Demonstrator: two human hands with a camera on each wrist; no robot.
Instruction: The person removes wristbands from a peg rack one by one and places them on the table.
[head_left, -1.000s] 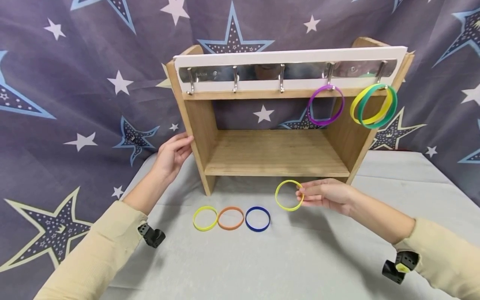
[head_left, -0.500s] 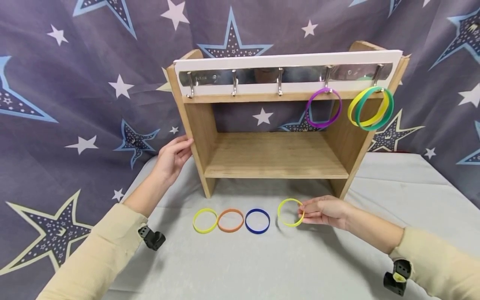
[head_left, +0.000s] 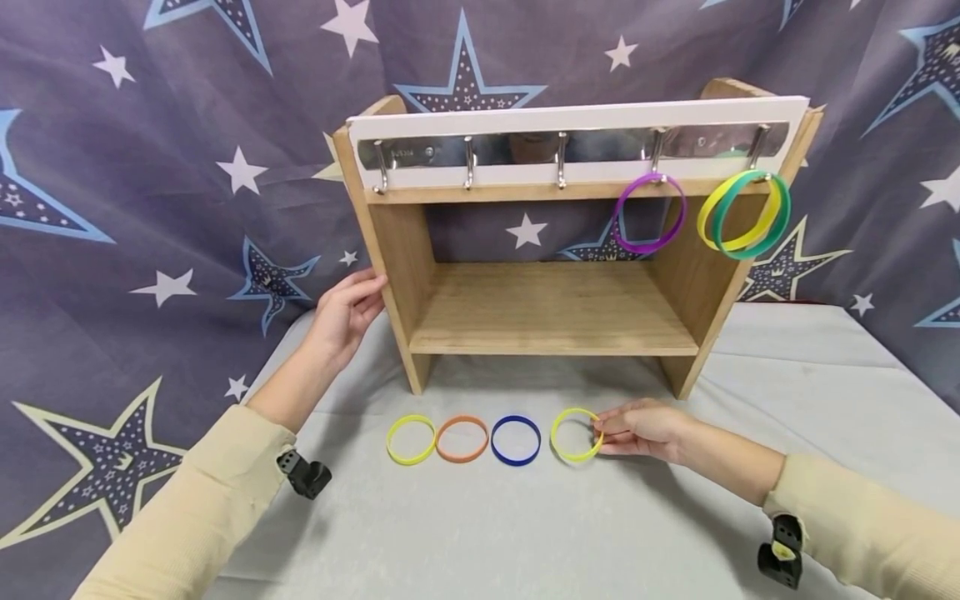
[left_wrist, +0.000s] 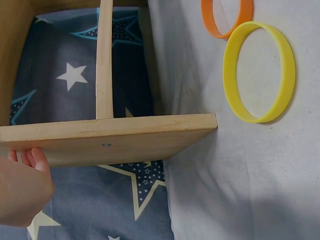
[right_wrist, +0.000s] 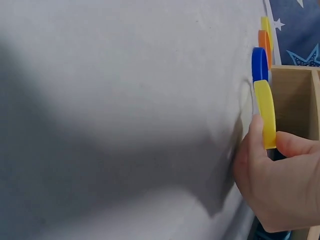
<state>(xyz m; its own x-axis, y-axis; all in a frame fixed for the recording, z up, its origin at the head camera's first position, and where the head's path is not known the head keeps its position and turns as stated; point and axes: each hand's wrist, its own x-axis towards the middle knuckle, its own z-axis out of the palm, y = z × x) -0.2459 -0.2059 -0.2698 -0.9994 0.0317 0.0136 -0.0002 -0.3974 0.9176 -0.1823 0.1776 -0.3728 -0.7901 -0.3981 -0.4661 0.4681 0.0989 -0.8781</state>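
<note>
My right hand [head_left: 641,432] pinches the right edge of a yellow silicone wristband [head_left: 576,435] between thumb and fingers. In the right wrist view this band [right_wrist: 266,114] is low over the cloth, its shadow beside it; whether it touches is hard to tell. Left of it, in a row on the table, lie a blue wristband [head_left: 515,440], an orange wristband [head_left: 462,419] and another yellow wristband [head_left: 412,462]. With its fingertips my left hand [head_left: 343,321] touches the outer face of the wooden shelf's left side panel [left_wrist: 115,145].
Across the shelf's top runs a metal hook rail [head_left: 517,150] with several hooks. A purple wristband [head_left: 619,208] hangs on one hook; a yellow wristband [head_left: 705,218] and a green wristband [head_left: 783,212] share the rightmost. Grey cloth [head_left: 480,533] covers the table, with a star-patterned curtain [head_left: 187,208] behind.
My right hand has brought the yellow wristband down towards the table, in line with the blue one. The left hand stays at the side panel. The hanging wristbands keep their hooks.
</note>
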